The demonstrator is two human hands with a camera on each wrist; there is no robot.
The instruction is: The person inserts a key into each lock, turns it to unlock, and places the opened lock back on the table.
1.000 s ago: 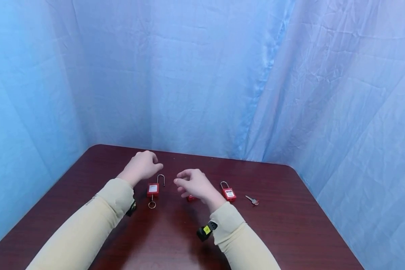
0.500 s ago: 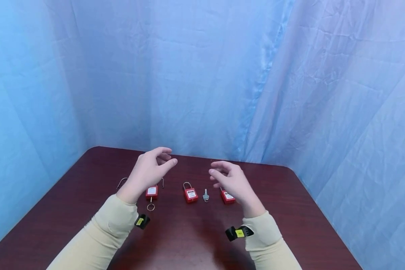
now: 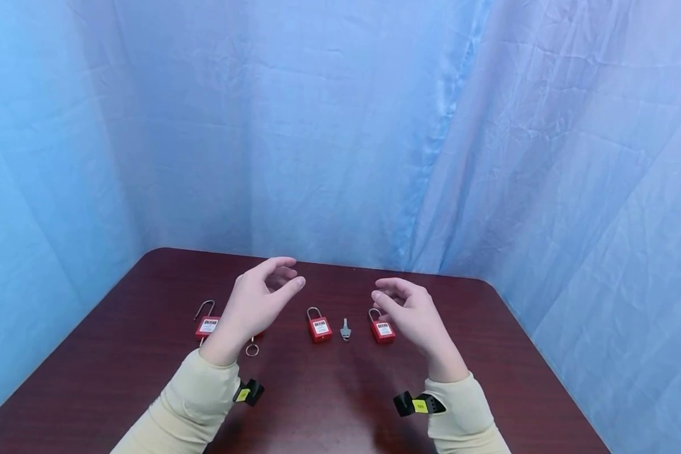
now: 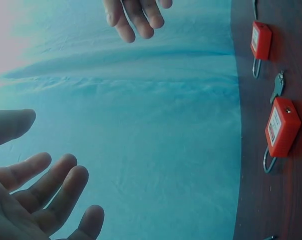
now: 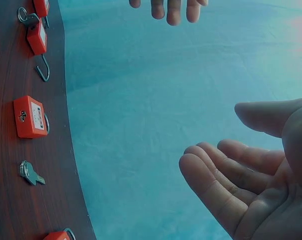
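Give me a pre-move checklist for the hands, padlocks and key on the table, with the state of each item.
1. Left hand free, holding nothing: ok.
2. Right hand free, holding nothing: ok.
3. Loose key in the open between middle padlock and right padlock: ok.
4. Middle padlock's shackle seated: cannot tell.
5. Far-left padlock unobstructed: ok.
6. Padlock behind the left hand, key ring showing below: mostly hidden, not ok.

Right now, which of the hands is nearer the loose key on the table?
Right, though narrowly. The right hand hovers just to the right of the key, above a red padlock; the left hand hovers farther off to its left.
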